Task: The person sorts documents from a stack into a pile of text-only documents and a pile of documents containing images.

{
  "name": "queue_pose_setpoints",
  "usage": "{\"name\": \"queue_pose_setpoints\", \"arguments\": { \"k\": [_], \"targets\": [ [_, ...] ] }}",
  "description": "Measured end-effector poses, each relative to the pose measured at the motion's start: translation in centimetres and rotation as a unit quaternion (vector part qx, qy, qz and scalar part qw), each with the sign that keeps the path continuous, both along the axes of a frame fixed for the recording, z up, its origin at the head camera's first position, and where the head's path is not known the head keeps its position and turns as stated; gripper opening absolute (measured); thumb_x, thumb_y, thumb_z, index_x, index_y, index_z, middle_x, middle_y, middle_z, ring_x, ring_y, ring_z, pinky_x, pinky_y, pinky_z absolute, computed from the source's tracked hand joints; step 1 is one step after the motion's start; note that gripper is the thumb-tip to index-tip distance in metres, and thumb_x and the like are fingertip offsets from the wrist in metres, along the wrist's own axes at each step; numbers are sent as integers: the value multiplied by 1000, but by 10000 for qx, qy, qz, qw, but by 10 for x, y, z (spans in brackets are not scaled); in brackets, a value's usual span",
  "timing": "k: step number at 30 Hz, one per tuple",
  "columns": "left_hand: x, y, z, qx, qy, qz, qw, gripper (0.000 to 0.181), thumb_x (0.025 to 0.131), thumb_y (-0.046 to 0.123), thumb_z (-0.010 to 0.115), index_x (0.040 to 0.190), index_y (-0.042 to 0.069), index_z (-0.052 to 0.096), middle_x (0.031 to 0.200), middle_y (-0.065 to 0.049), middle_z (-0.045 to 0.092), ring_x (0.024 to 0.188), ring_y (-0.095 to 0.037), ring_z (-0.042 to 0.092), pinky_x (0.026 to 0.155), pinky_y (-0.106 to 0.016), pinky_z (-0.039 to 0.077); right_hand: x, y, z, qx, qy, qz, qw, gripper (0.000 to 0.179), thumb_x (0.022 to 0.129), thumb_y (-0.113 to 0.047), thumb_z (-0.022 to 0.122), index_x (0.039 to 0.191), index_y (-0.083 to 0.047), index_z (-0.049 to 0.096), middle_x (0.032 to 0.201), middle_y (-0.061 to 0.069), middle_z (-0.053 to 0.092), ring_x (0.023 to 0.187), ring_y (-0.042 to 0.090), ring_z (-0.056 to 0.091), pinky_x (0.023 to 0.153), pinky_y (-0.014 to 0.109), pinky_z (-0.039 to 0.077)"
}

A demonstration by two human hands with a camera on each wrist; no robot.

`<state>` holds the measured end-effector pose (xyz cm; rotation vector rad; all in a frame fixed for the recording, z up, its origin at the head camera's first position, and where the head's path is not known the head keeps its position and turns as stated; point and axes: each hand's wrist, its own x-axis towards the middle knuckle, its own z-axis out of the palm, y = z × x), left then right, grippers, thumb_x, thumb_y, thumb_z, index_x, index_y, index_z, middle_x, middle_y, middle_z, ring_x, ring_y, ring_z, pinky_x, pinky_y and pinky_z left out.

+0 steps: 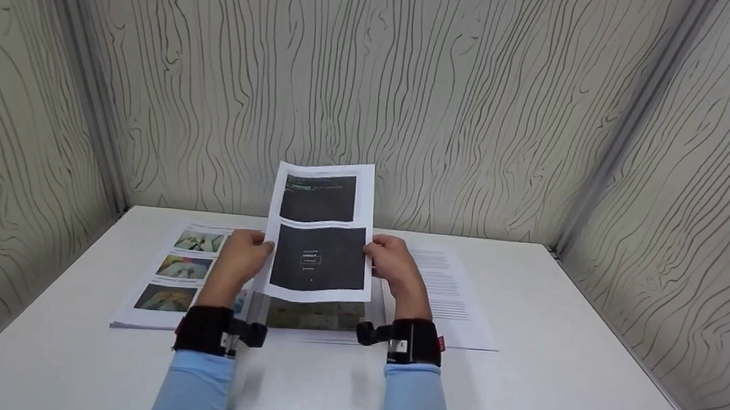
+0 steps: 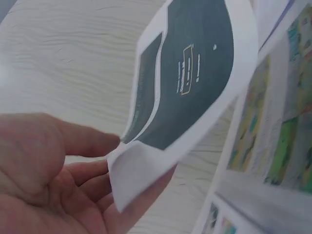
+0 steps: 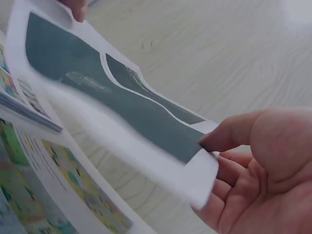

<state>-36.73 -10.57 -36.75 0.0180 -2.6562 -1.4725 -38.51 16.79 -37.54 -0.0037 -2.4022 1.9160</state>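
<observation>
A white paper sheet (image 1: pixel 322 223) printed with two dark panels is held up above the table, tilted toward the head camera. My left hand (image 1: pixel 244 256) pinches its left edge, thumb on the printed face and fingers behind, as the left wrist view shows with the sheet (image 2: pixel 195 73) bending near the grip. On the opposite edge my right hand (image 1: pixel 393 262) pinches it the same way; in the right wrist view the paper (image 3: pixel 112 102) bows between both hands. Under the raised sheet, a page with colour pictures (image 1: pixel 317 316) lies partly hidden.
Left on the white table (image 1: pixel 303 385) lies a paper stack with photo prints (image 1: pixel 184 267). To the right are pages of text lines (image 1: pixel 445 286). Wood-patterned panels (image 1: pixel 346 90) rise behind and at both sides. Each wrist wears a black strap with a small camera (image 1: pixel 249 333).
</observation>
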Motion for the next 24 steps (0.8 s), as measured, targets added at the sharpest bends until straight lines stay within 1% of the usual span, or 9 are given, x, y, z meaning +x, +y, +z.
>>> {"name": "queue_pose_setpoints", "arguments": {
  "k": [3, 6, 9, 12, 13, 16, 18, 22, 24],
  "targets": [
    [0, 5, -15, -387, 321, 177, 9986, 43, 101, 7, 56, 136, -16, 65, 134, -36, 70, 127, -50, 67, 109, -59, 54, -2, 6, -11, -85, -209, 179, 9996, 31, 102, -3, 52, 122, 7, 74, 90, 4, 71, 80, 13, 66, 73, 25, 57],
    [1, 6, -24, -525, 482, 242, 9972, 41, 93, 2, 59, 128, -17, 69, 126, -36, 73, 118, -50, 71, 102, -58, 57, -4, 12, -22, -84, -446, 314, 9985, 26, 101, -2, 52, 113, 7, 73, 86, 2, 69, 79, 12, 65, 71, 24, 57],
    [1, 4, -29, -620, 444, 214, 9969, 38, 89, 2, 67, 122, -15, 73, 121, -34, 76, 111, -49, 73, 97, -57, 60, -4, 18, -29, 169, -670, 458, 9966, 20, 102, -4, 56, 105, 4, 73, 86, 1, 69, 80, 14, 68, 73, 26, 60],
    [-3, 0, -36, -676, 172, 211, 9973, 30, 88, 6, 77, 112, -12, 76, 113, -30, 77, 104, -44, 73, 92, -54, 60, -4, 26, -31, 688, -814, 537, 9929, 17, 103, -9, 61, 103, 0, 75, 87, 1, 71, 81, 14, 68, 74, 26, 60],
    [-7, -1, -40, -699, 110, 218, 9973, 26, 86, 7, 80, 106, -9, 77, 108, -28, 78, 99, -42, 73, 88, -53, 60, -4, 29, -32, 852, -833, 551, 9913, 17, 103, -11, 62, 103, 0, 75, 87, 0, 71, 80, 13, 67, 72, 25, 58],
    [-31, -5, -67, -888, 210, 264, 9955, 14, 78, 7, 82, 89, -2, 78, 91, -20, 78, 83, -35, 70, 76, -46, 59, -5, 35, -34, 1303, -819, 534, 9866, 19, 102, -16, 67, 106, -1, 78, 84, -2, 67, 69, 9, 58, 62, 21, 45],
    [-44, -7, -82, -951, 183, 258, 9950, 12, 75, 6, 82, 84, 0, 77, 88, -19, 77, 80, -34, 69, 73, -45, 60, -6, 37, -36, 1554, -807, 506, 9833, 21, 101, -17, 68, 109, -1, 78, 83, -3, 63, 65, 8, 52, 58, 20, 38],
    [-69, -12, -111, -1123, 161, 251, 9932, 11, 71, 5, 83, 81, 2, 78, 87, -19, 78, 78, -35, 70, 70, -44, 61, -7, 37, -44, 1633, -895, 496, 9813, 22, 100, -16, 70, 112, 1, 77, 77, -5, 58, 61, 7, 47, 55, 18, 34],
    [-77, -12, -120, -1210, 54, 295, 9922, 11, 70, 5, 85, 78, 3, 78, 86, -19, 78, 77, -34, 69, 68, -43, 60, -7, 36, -48, 1563, -934, 513, 9820, 22, 100, -14, 70, 113, 2, 77, 73, -5, 56, 60, 7, 47, 54, 18, 34]
  ]
}}
